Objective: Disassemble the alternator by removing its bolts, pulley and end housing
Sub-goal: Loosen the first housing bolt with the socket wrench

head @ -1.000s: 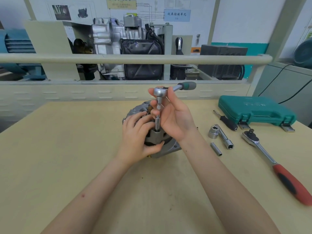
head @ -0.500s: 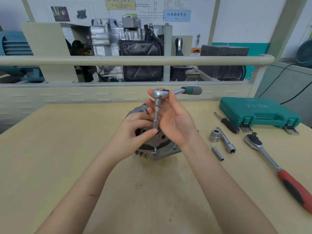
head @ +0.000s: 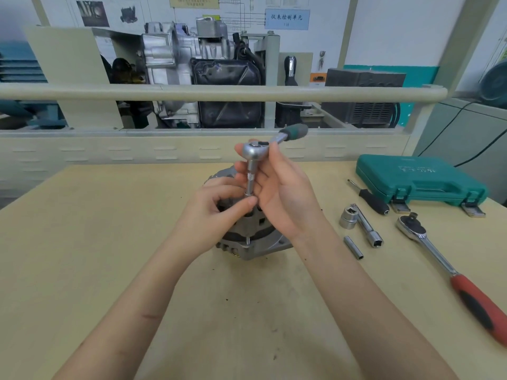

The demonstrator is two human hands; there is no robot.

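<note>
The small ratchet (head: 253, 152) had risen off the alternator (head: 248, 231) on the table (head: 82, 242). The right hand (head: 282, 193) gripped its head; the left hand (head: 216, 212) pinched the socket's lower end, likely freeing a withdrawn bolt.

Grey alternator (head: 248, 237) upright on table, mid-bench

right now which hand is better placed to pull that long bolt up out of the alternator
Left. The left hand already pinches the socket end of the small ratchet, directly above the bolt standing up from the alternator. The right hand is occupied holding up the ratchet's head.
</note>
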